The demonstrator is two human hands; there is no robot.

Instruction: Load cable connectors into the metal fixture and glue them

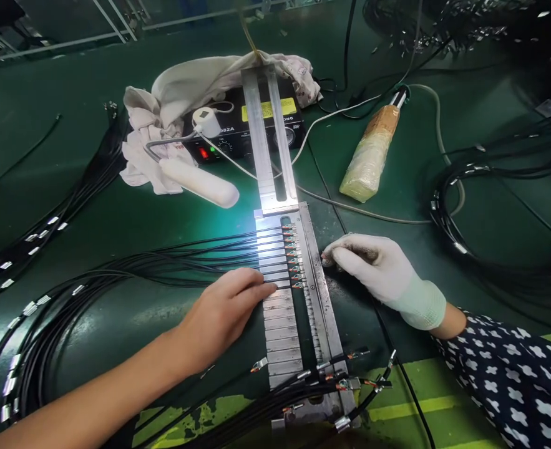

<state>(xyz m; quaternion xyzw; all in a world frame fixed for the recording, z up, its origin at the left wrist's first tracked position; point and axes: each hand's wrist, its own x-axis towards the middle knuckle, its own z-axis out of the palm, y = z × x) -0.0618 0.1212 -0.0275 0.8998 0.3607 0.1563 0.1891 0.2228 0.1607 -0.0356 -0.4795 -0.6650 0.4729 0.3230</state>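
A slotted metal fixture [282,333] lies lengthwise in front of me. Several black cables [238,243] run in from the left and sit side by side in its upper slots, their stripped ends with small metal connectors [296,254] in a row. My left hand [231,305] is bare; its thumb and forefinger are closed on the lowest of these cables at the fixture's left edge. Just off the fixture's right edge is my right hand [378,271], in a white glove with dark-stained fingertips. Its fingers are curled together, and whatever they hold is hidden.
Behind the fixture stands a black control box [238,134] under a pale cloth [195,81]. A white lamp tube [200,181] and a tape-wrapped handle tool [371,153] lie nearby. Cable bundles spread left, right [443,224] and across the fixture's near end [256,411].
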